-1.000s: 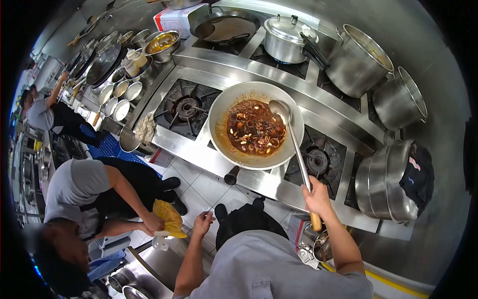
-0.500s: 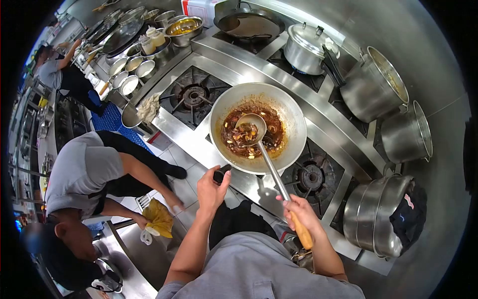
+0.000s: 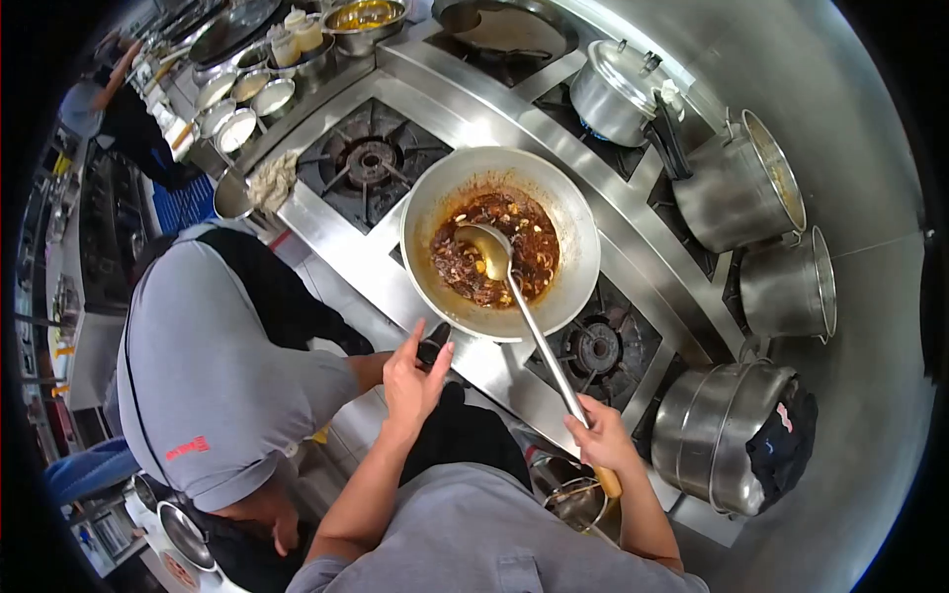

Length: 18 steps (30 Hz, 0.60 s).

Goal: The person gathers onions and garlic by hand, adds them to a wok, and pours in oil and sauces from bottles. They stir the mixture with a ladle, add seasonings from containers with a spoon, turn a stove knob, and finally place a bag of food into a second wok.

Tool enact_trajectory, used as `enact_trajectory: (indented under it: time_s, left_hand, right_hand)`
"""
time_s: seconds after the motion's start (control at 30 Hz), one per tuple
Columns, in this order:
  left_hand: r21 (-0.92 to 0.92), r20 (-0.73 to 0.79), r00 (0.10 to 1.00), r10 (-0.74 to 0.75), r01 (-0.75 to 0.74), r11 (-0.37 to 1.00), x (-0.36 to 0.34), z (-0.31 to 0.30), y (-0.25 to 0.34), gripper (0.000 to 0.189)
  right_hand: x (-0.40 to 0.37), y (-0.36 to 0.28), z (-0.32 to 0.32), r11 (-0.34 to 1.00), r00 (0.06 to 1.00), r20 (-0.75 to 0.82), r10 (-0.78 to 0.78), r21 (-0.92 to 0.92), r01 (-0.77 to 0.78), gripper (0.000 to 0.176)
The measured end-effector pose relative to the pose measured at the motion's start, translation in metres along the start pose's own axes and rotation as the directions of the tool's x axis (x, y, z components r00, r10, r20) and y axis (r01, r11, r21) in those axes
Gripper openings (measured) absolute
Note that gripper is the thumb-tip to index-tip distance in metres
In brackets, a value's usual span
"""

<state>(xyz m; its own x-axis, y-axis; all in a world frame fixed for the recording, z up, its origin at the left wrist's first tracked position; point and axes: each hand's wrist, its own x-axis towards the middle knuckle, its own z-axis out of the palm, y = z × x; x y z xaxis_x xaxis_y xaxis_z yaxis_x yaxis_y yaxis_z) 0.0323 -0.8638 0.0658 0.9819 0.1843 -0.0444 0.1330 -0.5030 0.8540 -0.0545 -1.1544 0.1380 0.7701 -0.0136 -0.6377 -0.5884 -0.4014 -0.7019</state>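
A large pale wok point(image 3: 423, 282) sits on the stove with dark reddish-brown sauced food point(image 3: 539, 247) in it. My right hand point(image 3: 605, 435) is wrapped round the wooden-ended handle of a long metal ladle point(image 3: 537, 331), whose bowl dips into the food at the wok's middle. Below the wok's lower-left edge is my left hand point(image 3: 413, 381), its thumb and fingers apart beside the dark wok handle point(image 3: 432, 343). The fingers are not wrapped round that handle; whether they touch it is unclear.
A co-worker point(image 3: 217, 366) bends close on my left. Burners point(image 3: 371, 161) flank the wok. Behind stand a lidded pressure cooker point(image 3: 618, 94), tall pots point(image 3: 736, 193) and a dark pan point(image 3: 504, 40). A crumpled cloth point(image 3: 272, 183) lies on the stove's left edge; another person point(image 3: 119, 109) stands far left.
The ladle has turned over in the food, its bowl shifted slightly left. My left hand's fingers have spread wider. The co-worker has moved nearer, and the yellow cloth they held is mostly hidden.
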Motion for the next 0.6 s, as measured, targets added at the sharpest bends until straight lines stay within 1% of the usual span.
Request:
enact_trajectory:
  time_s: [0.07, 0.1, 0.13, 0.2, 0.23, 0.27, 0.3, 0.33, 0.37, 0.43, 0.47, 0.53, 0.57, 0.6]
  left_hand:
    - [0.022, -0.013, 0.999, -0.033, 0.034, 0.999, -0.005, 0.003, 0.000, 0.071]
    - [0.016, 0.090, 0.986, -0.143, 0.142, 0.990, -0.010, 0.000, 0.005, 0.078]
    - [-0.083, 0.052, 0.991, -0.121, 0.125, 0.989, -0.021, 0.005, 0.004, 0.079]
    - [-0.273, -0.050, 0.996, -0.073, 0.056, 0.960, -0.047, 0.018, -0.001, 0.081]
    - [-0.278, 0.024, 0.996, -0.086, 0.089, 0.957, -0.062, 0.015, 0.003, 0.081]
    - [-0.355, 0.047, 0.995, -0.088, 0.099, 0.930, -0.078, 0.023, -0.008, 0.078]
    - [-0.244, 0.121, 0.985, -0.126, 0.152, 0.958, -0.095, 0.021, -0.006, 0.077]
    - [-0.123, 0.194, 0.965, -0.176, 0.202, 0.972, -0.114, 0.020, -0.004, 0.075]
    - [-0.151, 0.228, 0.948, -0.223, 0.261, 0.953, -0.135, 0.025, -0.005, 0.072]
    - [-0.083, 0.311, 0.911, -0.273, 0.312, 0.946, -0.175, 0.034, -0.025, 0.072]
    - [-0.046, 0.348, 0.886, -0.305, 0.342, 0.939, -0.194, 0.037, -0.036, 0.072]
    - [0.041, 0.379, 0.835, -0.398, 0.415, 0.909, -0.227, 0.038, -0.059, 0.073]
    - [0.112, 0.343, 0.819, -0.461, 0.451, 0.885, -0.248, 0.041, -0.087, 0.072]
    - [0.176, 0.307, 0.772, -0.556, 0.529, 0.830, -0.271, 0.041, -0.118, 0.070]
  right_hand:
    - [-0.012, 0.002, -0.013, 0.994, 0.998, -0.061, 0.022, -0.108, -0.029, 0.043]
    - [-0.014, 0.000, -0.016, 0.985, 0.995, -0.100, 0.004, -0.170, -0.021, 0.042]
    - [-0.014, -0.003, -0.017, 0.981, 0.989, -0.145, -0.020, -0.192, -0.008, 0.041]
    - [-0.002, -0.007, -0.018, 0.927, 0.967, -0.228, -0.117, -0.375, 0.024, 0.039]
    - [0.009, -0.001, -0.019, 0.914, 0.945, -0.259, -0.199, -0.398, 0.083, 0.039]
    - [0.028, 0.013, -0.019, 0.897, 0.916, -0.288, -0.278, -0.420, 0.139, 0.038]
    - [0.046, 0.028, -0.018, 0.880, 0.884, -0.316, -0.346, -0.437, 0.188, 0.038]
    - [0.064, 0.036, -0.017, 0.854, 0.852, -0.293, -0.433, -0.434, 0.285, 0.036]
    - [0.056, 0.001, -0.013, 0.953, 0.946, -0.235, -0.222, -0.259, 0.160, 0.033]
    - [0.079, 0.010, -0.006, 0.961, 0.951, -0.174, -0.257, -0.154, 0.231, 0.029]
    - [0.084, 0.010, -0.003, 0.971, 0.963, -0.122, -0.239, -0.063, 0.233, 0.028]
    - [0.089, 0.017, 0.003, 0.969, 0.970, -0.030, -0.241, 0.040, 0.242, 0.023]
    - [0.089, 0.021, 0.003, 0.966, 0.972, 0.039, -0.233, 0.122, 0.226, 0.019]
    - [0.083, 0.025, 0.003, 0.964, 0.974, 0.072, -0.216, 0.171, 0.201, 0.018]
